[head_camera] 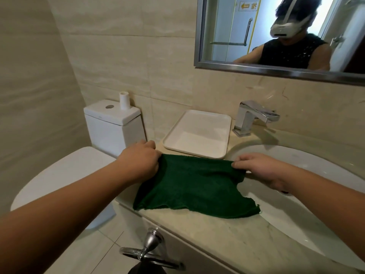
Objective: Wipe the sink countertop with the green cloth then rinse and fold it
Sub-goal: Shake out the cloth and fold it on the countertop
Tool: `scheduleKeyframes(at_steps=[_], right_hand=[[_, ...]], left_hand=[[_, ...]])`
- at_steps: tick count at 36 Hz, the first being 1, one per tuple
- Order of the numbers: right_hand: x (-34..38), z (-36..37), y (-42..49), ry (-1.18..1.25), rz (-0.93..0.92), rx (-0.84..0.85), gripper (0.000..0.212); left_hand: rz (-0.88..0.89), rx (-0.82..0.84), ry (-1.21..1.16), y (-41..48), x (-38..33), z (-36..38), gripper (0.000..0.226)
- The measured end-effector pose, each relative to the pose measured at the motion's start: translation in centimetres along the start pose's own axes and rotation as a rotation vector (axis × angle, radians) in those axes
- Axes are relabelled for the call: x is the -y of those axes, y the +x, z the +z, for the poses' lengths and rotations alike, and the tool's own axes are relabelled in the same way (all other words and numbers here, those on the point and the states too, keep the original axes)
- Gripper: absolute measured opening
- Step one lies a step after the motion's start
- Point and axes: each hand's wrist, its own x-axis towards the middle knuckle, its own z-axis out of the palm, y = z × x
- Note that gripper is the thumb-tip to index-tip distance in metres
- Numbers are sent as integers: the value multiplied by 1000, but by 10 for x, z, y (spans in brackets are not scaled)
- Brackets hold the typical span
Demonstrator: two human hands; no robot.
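Green cloth [195, 184] — corner pinch, both hands [138, 161] [262, 169]

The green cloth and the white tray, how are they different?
The green cloth is dark and floppy, with a ragged edge; the white tray is pale and stiff, with a raised rim. The left hand and right hand hold the cloth's top corners; no hand holds the tray. Both sit on the countertop.

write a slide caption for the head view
Left hand and right hand hold the green cloth spread over the countertop.
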Motion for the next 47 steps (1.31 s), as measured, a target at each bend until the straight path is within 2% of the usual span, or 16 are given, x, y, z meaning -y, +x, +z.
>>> scheduleKeyframes(at_steps=[2, 6, 11, 16, 19, 22, 27, 31, 35, 38, 43, 45, 47], right_hand=[[11, -9, -2, 21, -32, -14, 17], [40, -16, -12, -40, -59, -14, 22], [80, 3, -20, -15, -72, -9, 12], [113, 37, -23, 250, -44, 52, 19], [129, 55, -25, 398, -5, 105, 28], [141, 67, -26, 477, -3, 179, 26], [148, 87, -19, 349, -125, 193, 16], [136, 95, -5, -43, -215, 48, 12], [123, 97, -4, -353, -192, 185, 29], [121, 102, -7, -462, -232, 226, 28], [128, 112, -11, -658, -347, 263, 25], [131, 113, -13, -672, -344, 292, 26], [133, 114, -16, -629, -321, 330, 26]], left_hand=[[8, -61, -48, 5, -10, -4, 36], [24, -79, -411, 12, -39, -28, 28], [41, 121, -999, 10, -73, -51, 25], [18, 291, -1505, 4, -84, -54, 40], [-4, 314, -1641, 3, -71, -48, 48], [-63, 312, -1741, 2, -49, -36, 41], [-115, 387, -1911, -4, -12, -24, 36], [-264, 350, -1784, -6, 5, -17, 31], [-376, 241, -1459, -3, 14, -8, 21], [-415, 158, -1317, 1, 17, -5, 26], [-375, 15, -1074, -2, 17, -7, 65], [-311, 6, -1010, -9, 17, -8, 67], [-206, -23, -820, -19, 17, -10, 59]])
